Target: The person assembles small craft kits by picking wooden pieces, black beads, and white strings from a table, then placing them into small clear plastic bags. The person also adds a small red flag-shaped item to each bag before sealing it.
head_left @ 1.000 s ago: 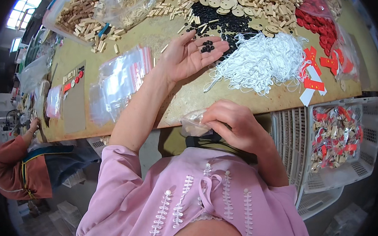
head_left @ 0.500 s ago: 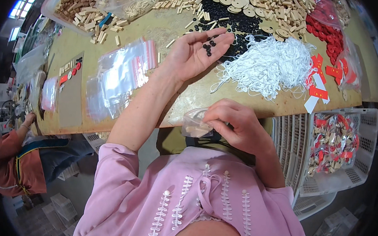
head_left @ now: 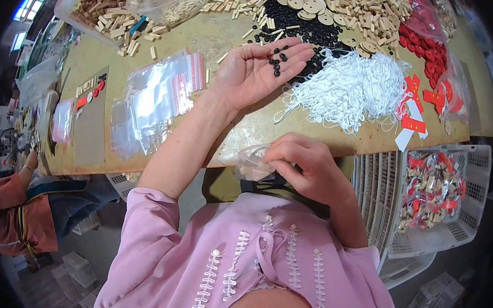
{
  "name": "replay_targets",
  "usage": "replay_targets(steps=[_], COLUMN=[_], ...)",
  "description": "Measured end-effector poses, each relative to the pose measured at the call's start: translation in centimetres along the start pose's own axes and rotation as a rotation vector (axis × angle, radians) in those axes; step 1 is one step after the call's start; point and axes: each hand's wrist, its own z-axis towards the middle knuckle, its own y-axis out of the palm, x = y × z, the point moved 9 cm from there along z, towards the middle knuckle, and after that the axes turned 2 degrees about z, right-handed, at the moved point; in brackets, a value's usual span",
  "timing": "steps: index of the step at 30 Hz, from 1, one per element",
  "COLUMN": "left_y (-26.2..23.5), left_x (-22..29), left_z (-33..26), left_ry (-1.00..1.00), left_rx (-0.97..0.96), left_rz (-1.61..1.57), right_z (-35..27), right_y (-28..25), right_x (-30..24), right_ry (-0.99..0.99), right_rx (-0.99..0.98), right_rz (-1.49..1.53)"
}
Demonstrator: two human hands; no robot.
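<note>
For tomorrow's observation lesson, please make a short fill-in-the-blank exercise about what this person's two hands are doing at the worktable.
1. The left hand lies open, palm up, with small ____ beads on it.
2. The right hand pinches a small clear plastic ____ near the table edge.
3. The heap of string beside the left hand is ____ in colour.
4. The white basket stands to the person's ____.

Missing words: black; bag; white; right
</note>
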Motion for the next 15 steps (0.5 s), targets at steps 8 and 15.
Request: replay_targets(steps=[8, 15], left_y=[-0.1, 4.1], left_x=[0.4, 5.7], left_z=[-0.1, -3.2], left_ry=[-0.012, 0.336], left_rx=[0.0, 0.106], left_rz=[-0.006, 0.081], right_z=[0.1, 1.9], right_y=[-1.4, -5.1], right_x=[-2.4, -7.4], right_ry=[-0.003, -0.095], right_rx=[0.094, 0.389], right_rz=[-0.072, -0.554])
